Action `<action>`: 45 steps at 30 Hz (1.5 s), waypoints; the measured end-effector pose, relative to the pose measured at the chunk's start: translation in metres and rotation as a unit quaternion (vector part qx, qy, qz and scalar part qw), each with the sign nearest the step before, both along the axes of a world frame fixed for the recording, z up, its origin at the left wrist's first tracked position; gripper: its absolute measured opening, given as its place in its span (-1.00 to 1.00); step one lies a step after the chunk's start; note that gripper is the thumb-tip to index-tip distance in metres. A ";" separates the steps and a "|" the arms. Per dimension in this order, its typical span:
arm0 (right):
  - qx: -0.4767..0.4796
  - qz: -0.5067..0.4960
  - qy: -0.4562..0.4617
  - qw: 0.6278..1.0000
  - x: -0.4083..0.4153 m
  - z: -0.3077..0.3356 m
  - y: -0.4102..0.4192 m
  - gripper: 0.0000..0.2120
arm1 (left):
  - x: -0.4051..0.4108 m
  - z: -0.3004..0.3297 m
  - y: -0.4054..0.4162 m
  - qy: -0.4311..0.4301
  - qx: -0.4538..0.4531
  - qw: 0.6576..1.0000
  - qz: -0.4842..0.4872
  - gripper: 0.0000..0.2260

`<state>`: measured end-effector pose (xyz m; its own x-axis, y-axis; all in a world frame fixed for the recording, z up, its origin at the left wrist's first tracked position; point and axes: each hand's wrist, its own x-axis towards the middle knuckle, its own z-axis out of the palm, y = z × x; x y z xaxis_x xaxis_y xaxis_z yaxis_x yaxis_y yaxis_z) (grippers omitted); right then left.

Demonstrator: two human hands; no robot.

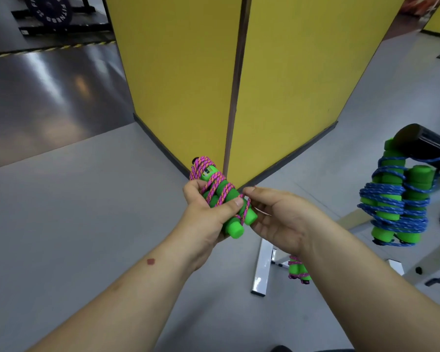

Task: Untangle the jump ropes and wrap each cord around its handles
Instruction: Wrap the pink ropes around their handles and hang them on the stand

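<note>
Green foam handles (225,212), two of them side by side and bound in pink cord (217,189), sit in the left hand (208,219) at the centre of the view, their far ends pointing toward eleven o'clock and their blunt near ends toward five. That hand grips the bundle, fingers curled round its far side and the thumb pressed across the turns of cord. The right hand (282,219) comes in from three o'clock with thumb and forefinger closed at the near end of the bundle, where the last loops lie; it seems to pinch the cord there, though the tail itself is too small to make out. By my reading the winding of this rope is nearly finished and the step in hand is securing the final turn. The next move likely calls for tucking the loose end under a neighbouring loop while the left thumb keeps the turns from slipping. A blue-corded rope (396,196), already wound on its green handles, hangs at three o'clock from a black roller pad (422,143), and another pink-wrapped bundle (299,271) lies on the grey floor (87,212) at five o'clock, beside a white metal frame (261,270). Yellow wall panels (188,72) stand at twelve.
</note>
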<state>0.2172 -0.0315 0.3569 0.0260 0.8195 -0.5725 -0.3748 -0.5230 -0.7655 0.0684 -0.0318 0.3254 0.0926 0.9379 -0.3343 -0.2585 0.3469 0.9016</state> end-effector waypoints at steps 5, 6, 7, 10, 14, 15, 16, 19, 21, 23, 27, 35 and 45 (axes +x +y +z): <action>-0.032 0.031 -0.192 0.980 0.040 -0.029 0.010 -0.94 | 0.043 -0.038 0.007 -0.026 -0.081 0.996 0.016 -0.38; -0.035 0.043 -0.228 0.972 0.051 -0.037 0.013 -0.94 | 0.055 -0.048 0.009 -0.026 -0.093 0.995 0.014 -0.38; -0.037 0.055 -0.259 0.964 0.062 -0.047 0.016 -0.93 | 0.068 -0.058 0.011 -0.027 -0.105 0.994 0.013 -0.38; -0.041 0.093 -0.325 0.940 0.093 -0.080 0.026 -0.93 | 0.107 -0.095 0.021 -0.047 -0.144 0.988 0.013 -0.37; -0.038 0.146 -0.409 0.900 0.123 -0.108 0.040 -0.73 | 0.144 -0.131 0.040 -0.048 -0.164 0.985 0.012 -0.32; -0.034 0.155 -0.427 0.890 0.130 -0.115 0.044 -0.69 | 0.152 -0.141 0.046 -0.047 -0.169 0.984 0.014 -0.31; -0.031 0.167 -0.440 0.882 0.136 -0.123 0.048 -0.66 | 0.159 -0.150 0.052 -0.042 -0.174 0.984 0.018 -0.31; -0.019 0.215 -0.477 0.852 0.148 -0.143 0.060 -0.61 | 0.177 -0.174 0.063 -0.027 -0.191 0.981 0.031 -0.32; -0.007 0.238 -0.505 0.830 0.154 -0.158 0.070 -0.58 | 0.185 -0.186 0.067 -0.041 -0.212 0.975 0.052 -0.33; -0.005 0.246 -0.510 0.825 0.157 -0.168 0.078 -0.61 | 0.188 -0.193 0.071 -0.080 -0.238 0.965 0.080 -0.37; -0.012 0.222 -0.486 0.845 0.159 -0.177 0.086 -0.69 | 0.187 -0.202 0.077 -0.130 -0.271 0.948 0.106 -0.38; -0.041 0.175 -0.425 0.887 0.161 -0.182 0.095 -0.71 | 0.188 -0.210 0.081 -0.170 -0.329 0.912 0.180 -0.39; -0.048 0.220 -0.485 0.845 0.160 -0.183 0.109 -0.69 | 0.192 -0.213 0.093 -0.169 -0.329 0.906 0.207 -0.42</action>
